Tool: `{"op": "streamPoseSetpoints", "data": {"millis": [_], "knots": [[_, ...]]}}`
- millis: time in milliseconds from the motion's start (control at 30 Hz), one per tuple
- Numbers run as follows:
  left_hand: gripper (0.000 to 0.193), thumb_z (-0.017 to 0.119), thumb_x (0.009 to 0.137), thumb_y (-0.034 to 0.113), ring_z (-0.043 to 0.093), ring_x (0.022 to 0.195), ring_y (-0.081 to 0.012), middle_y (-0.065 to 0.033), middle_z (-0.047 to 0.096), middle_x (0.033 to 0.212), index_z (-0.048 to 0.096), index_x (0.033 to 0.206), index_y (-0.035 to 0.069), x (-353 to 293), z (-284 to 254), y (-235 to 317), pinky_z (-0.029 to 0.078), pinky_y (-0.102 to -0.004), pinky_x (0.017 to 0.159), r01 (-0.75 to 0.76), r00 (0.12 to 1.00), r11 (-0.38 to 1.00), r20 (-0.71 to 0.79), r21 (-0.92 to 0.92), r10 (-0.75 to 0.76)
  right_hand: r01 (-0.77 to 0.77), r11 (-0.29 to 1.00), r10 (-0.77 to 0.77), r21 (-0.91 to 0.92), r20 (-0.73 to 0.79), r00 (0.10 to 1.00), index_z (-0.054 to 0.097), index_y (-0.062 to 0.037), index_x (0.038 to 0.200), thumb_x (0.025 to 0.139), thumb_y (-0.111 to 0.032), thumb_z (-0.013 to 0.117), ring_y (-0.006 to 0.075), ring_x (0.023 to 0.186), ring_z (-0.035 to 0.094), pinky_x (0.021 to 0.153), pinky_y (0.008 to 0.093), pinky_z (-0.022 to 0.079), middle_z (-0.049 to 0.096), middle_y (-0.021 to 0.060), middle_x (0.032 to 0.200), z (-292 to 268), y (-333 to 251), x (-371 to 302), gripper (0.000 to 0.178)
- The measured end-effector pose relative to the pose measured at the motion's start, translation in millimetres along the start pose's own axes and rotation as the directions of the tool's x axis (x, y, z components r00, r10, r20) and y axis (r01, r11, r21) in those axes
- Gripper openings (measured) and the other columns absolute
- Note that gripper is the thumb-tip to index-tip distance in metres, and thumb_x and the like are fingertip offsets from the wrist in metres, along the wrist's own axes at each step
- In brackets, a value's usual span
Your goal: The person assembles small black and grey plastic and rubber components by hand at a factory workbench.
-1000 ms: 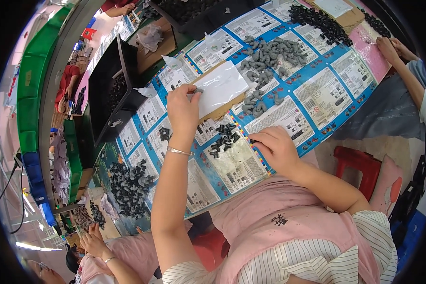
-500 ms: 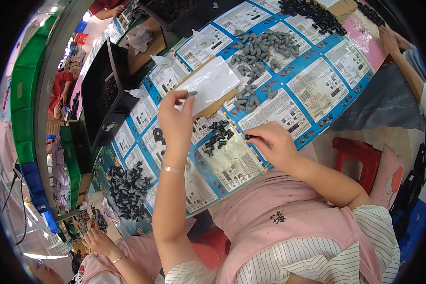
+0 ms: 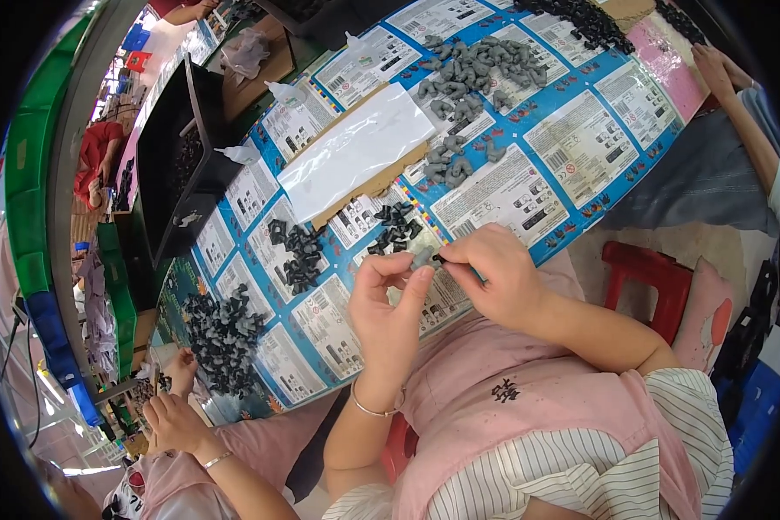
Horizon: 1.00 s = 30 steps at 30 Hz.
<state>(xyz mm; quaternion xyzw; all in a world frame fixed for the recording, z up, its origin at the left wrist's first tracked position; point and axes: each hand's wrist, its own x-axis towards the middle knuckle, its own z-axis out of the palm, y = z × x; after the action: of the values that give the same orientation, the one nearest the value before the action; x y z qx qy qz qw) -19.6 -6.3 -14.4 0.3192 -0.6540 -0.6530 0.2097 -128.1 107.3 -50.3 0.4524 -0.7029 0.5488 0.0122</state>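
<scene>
Near the table's front edge my two hands meet. My left hand (image 3: 388, 303) pinches a small grey curved plastic piece (image 3: 422, 256) between thumb and fingers. A small black plastic piece (image 3: 438, 259) is pinched in my right hand (image 3: 498, 273), against the grey piece's end; whether the two are joined I cannot tell. Just beyond my hands lies a small pile of black pieces (image 3: 396, 227). Farther off are grey curved pieces (image 3: 448, 162) in a loose group, with a larger grey heap (image 3: 485, 69) behind them.
A white sheet on cardboard (image 3: 355, 152) lies mid-table. Dark pieces (image 3: 299, 256) and a bigger dark heap (image 3: 225, 338) lie left. A black bin (image 3: 178, 165) and glue-like bottles (image 3: 284, 93) line the far left side. Co-workers' hands (image 3: 178, 425) show at left and right (image 3: 715, 69).
My left hand has come down and toward me from above the white sheet, bringing the grey piece to the black piece. My right hand has shifted slightly left.
</scene>
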Motion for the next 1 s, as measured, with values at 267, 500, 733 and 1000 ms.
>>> {"op": "streamPoseSetpoints", "data": {"millis": [267, 500, 733, 1000], "knots": [[0.022, 0.076, 0.08, 0.006, 0.053, 0.078, -0.0105, -0.0047, 0.062, 0.092, 0.058, 0.092, -0.001, -6.5, 1.6, -6.3, 0.045, -0.024, 0.073, -0.148, 0.987, 0.968, -0.031, 0.202, 0.157, 0.091, 0.996, -0.091, -0.026, 0.007, 0.996, 0.059, -0.0025, 0.086, 0.075, 0.0, 0.067, 0.0298, 0.07, 0.058, 0.062, 0.0398, 0.045, 0.058, 0.0096, 0.076, 0.3, -5.3, -3.6, 0.014], [0.018, 0.071, 0.082, -0.002, 0.054, 0.079, -0.0098, -0.0079, 0.061, 0.096, 0.058, 0.095, -0.003, -18.0, 13.0, -13.7, 0.046, -0.022, 0.072, -0.129, 0.987, 0.989, -0.092, 0.067, 0.135, 0.097, 0.995, -0.093, -0.039, 0.079, 0.992, 0.061, -0.0006, 0.087, 0.073, 0.002, 0.067, 0.0297, 0.07, 0.058, 0.062, 0.0392, 0.046, 0.059, 0.0109, 0.077, -5.0, -9.6, -8.6, 0.016], [0.018, 0.07, 0.085, -0.001, 0.054, 0.079, -0.0075, -0.0048, 0.061, 0.093, 0.058, 0.098, -0.002, -32.2, 6.2, -37.4, 0.046, -0.0205, 0.071, 0.046, 0.991, 0.998, -0.123, -0.037, -0.05, 0.037, 0.997, -0.022, -0.068, 0.205, 0.979, 0.062, -0.0011, 0.09, 0.078, 0.0, 0.067, 0.03, 0.069, 0.058, 0.063, 0.0397, 0.046, 0.06, 0.011, 0.076, 3.6, -6.7, -28.2, 0.013], [0.011, 0.062, 0.092, 0.007, 0.056, 0.075, -0.0074, -0.0018, 0.063, 0.089, 0.058, 0.101, 0.003, -28.0, -51.1, -42.3, 0.046, -0.0208, 0.07, 0.056, 0.926, 0.973, -0.353, -0.223, -0.134, -0.068, 0.998, 0.059, 0.015, 0.324, 0.944, 0.06, -0.0032, 0.089, 0.08, -0.007, 0.063, 0.0313, 0.079, 0.058, 0.069, 0.0418, 0.045, 0.058, 0.0134, 0.081, 36.2, -28.5, 18.5, 0.01]]}}
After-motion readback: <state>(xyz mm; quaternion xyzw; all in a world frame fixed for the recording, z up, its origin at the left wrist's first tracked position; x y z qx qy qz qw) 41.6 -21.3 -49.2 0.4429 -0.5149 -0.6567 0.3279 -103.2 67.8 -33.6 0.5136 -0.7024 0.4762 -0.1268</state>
